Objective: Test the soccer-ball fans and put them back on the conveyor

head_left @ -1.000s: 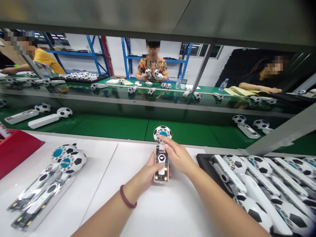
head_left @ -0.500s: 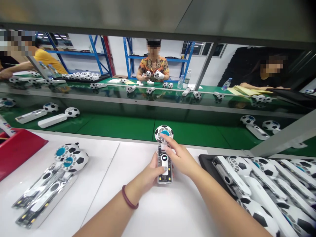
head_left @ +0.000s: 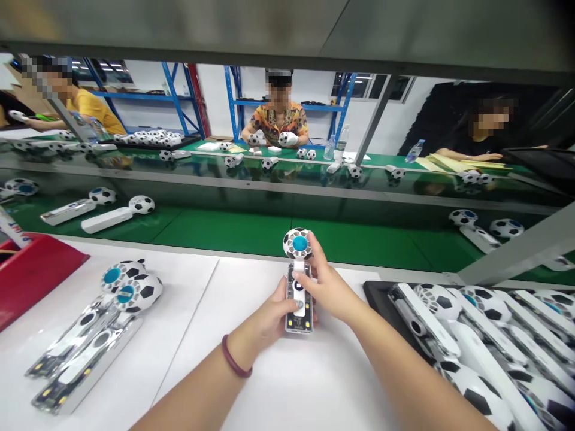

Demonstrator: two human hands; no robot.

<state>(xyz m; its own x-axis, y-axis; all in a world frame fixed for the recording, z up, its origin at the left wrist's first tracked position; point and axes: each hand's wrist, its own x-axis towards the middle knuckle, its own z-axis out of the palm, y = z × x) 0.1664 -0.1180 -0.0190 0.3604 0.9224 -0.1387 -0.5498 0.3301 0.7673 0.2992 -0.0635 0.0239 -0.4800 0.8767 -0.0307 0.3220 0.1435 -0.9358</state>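
A handheld fan (head_left: 297,242) with a soccer-ball head and a blue centre stands out over the table's far edge. Its clear handle shows circuit parts, yellow spots and a small round dark display. Wrapped round the lower handle, my left hand (head_left: 274,311) has its thumb on the white front strip. My right hand (head_left: 330,284) holds the upper part from the right. Its thumb rests by the display, and its index finger lies along the right side of the ball head. The other right fingers are partly hidden behind the handle.
Two similar fans (head_left: 96,335) lie on the white table at left, near a red bin (head_left: 40,272). A black tray (head_left: 375,299) of several fans stands at right. Beyond runs a green conveyor belt (head_left: 215,233) carrying more fans. Several people sit across it; a shelf hangs overhead.
My right index finger has moved from the fan's blue centre to the right side of its head, and the thumb has come down towards the display. Fans on the near belt have shifted right.
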